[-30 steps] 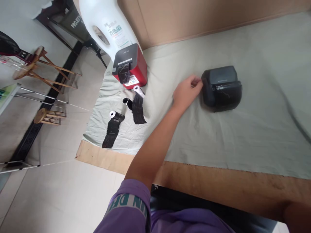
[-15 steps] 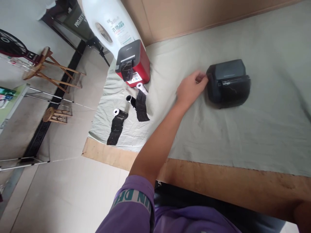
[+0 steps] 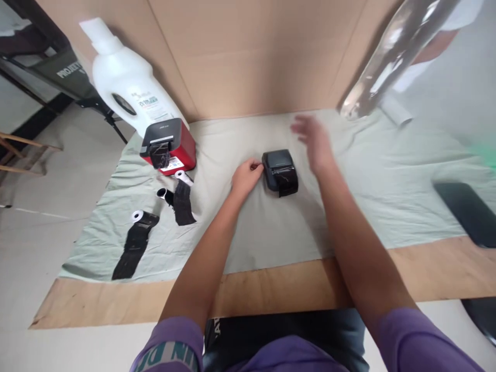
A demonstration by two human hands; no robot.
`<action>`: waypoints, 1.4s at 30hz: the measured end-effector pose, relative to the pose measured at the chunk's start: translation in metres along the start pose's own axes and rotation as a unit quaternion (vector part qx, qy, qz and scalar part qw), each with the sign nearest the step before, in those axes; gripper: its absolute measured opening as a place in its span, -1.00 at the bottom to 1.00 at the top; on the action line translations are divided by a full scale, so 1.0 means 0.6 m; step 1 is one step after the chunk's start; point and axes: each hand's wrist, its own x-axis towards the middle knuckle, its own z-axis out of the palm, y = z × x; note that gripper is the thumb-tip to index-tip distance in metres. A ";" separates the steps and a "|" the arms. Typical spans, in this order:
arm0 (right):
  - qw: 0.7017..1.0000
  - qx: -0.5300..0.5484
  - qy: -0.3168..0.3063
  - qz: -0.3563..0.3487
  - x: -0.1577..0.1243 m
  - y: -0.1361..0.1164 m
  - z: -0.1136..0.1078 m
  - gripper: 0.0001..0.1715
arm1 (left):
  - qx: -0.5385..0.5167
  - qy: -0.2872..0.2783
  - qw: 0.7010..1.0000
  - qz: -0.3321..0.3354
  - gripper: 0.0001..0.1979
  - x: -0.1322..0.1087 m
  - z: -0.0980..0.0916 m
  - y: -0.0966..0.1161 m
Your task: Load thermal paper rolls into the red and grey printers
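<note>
A small black receipt printer [image 3: 278, 161] lies mid-cloth, with a glossy black paper strip [image 3: 287, 181] hanging over its front. My left hand [image 3: 247, 176] is at the printer's left side, thumb and fingertips closed against its edge. To the right of the printer, my right hand [image 3: 313, 140] is raised over the cloth. It is blurred by motion, its fingers look apart, and nothing shows in it. A red and black printer [image 3: 182, 147] stands at the left with a black strip out of its front. Paper rolls [image 3: 143, 218] with blackened strips lie before it.
A white detergent bottle [image 3: 127, 77] stands behind the red printer against a cardboard wall [image 3: 248, 57]. At the back right are a shiny silvery wrapped object [image 3: 391, 57] and a white tube [image 3: 396, 111]. A dark phone-like slab [image 3: 467, 213] lies near the right front edge.
My view has swung right and up, bringing the right side of the table into sight. My right hand has come up beside the printer. My left hand stays at the printer's left edge.
</note>
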 end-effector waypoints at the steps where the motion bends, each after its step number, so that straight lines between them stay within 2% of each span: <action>1: 1.000 0.017 -0.001 0.019 -0.003 0.003 0.005 -0.35 | 0.004 -0.010 1.000 -0.011 -0.80 -0.001 -0.002 0.003; 5: 0.992 0.080 0.009 0.097 -0.019 0.050 0.030 -0.14 | 0.024 -0.050 0.998 -0.041 -0.78 0.001 -0.008 0.012; 9: 0.992 0.078 0.036 0.090 -0.018 0.086 0.030 -0.15 | -0.037 -0.099 0.993 -0.056 -0.80 0.014 -0.012 0.015; 12: 0.992 0.081 0.044 0.086 -0.014 0.092 0.027 -0.18 | -0.104 -0.134 0.979 -0.112 -0.83 0.022 -0.019 0.027; 15: 0.991 0.085 0.065 0.081 -0.016 0.090 0.030 -0.22 | -0.117 -0.154 0.967 -0.168 -0.85 0.022 -0.030 0.047; 18: 0.993 0.064 0.075 0.058 -0.022 0.088 0.033 -0.27 | -0.104 -0.167 0.962 -0.192 -0.84 0.022 -0.039 0.062; 22: 0.997 0.038 0.066 0.024 -0.028 0.087 0.032 -0.34 | -0.089 -0.180 0.957 -0.209 -0.82 0.029 -0.041 0.063; 34: 0.994 0.057 0.083 0.043 -0.037 0.074 0.036 -0.36 | -0.060 -0.179 0.961 -0.203 -0.74 0.030 -0.036 0.062; 39: 0.994 0.058 0.089 0.030 -0.041 0.061 0.037 -0.41 | -0.066 -0.162 0.970 -0.169 -0.71 0.024 -0.034 0.054; 42: 0.989 0.071 0.126 0.018 -0.045 0.049 0.036 -0.49 | -0.076 -0.136 0.979 -0.128 -0.64 0.004 -0.028 0.040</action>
